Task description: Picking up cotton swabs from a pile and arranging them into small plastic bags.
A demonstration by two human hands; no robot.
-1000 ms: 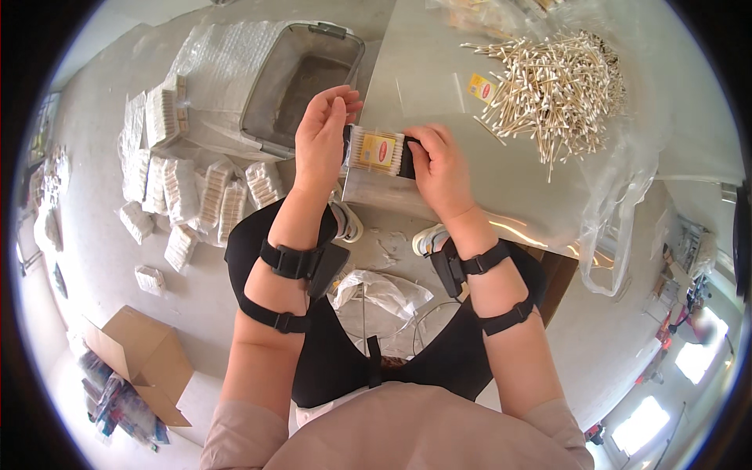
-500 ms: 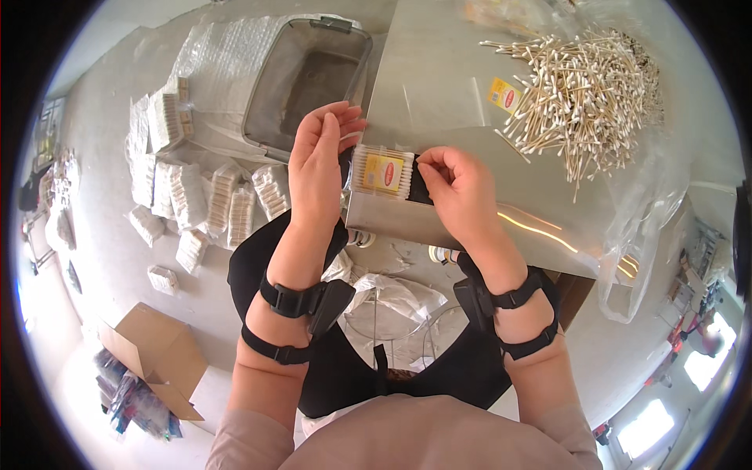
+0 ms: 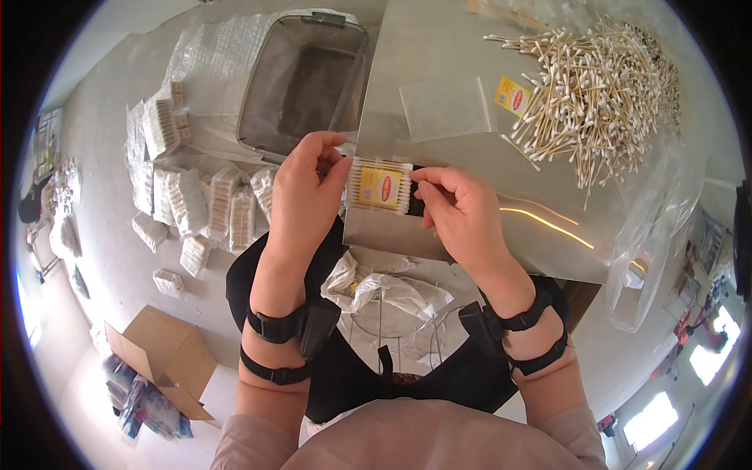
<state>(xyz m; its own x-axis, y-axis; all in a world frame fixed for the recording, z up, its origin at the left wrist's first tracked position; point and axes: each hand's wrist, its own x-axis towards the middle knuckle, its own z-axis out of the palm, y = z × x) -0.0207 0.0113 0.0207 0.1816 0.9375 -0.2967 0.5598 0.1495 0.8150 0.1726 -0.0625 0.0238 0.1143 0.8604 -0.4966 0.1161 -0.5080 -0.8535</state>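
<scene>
A flat bundle of cotton swabs (image 3: 399,190) with a yellow label card (image 3: 381,188) lies at the near left corner of the metal table. At its left end is my left hand (image 3: 307,188), fingers bent and thumb tip against the swabs. My right hand (image 3: 468,210) is at the other end, thumb and forefinger closed beside a black piece (image 3: 417,193) that shows past the swab tips. Whatever lies between those fingertips is hidden. Behind the bundle rests a clear plastic bag (image 3: 448,110).
A big heap of loose swabs (image 3: 599,102) covers the table's far right, with another yellow card (image 3: 512,95) at its edge. A grey plastic bin (image 3: 262,86) stands left of the table. Several packed swab bundles (image 3: 186,204) and an open cardboard box (image 3: 176,352) lie further left.
My left hand has come down and its fingers, spread before, have bent in against the bundle's left end. The right hand stays at the right end. The whole view has shifted slightly.
</scene>
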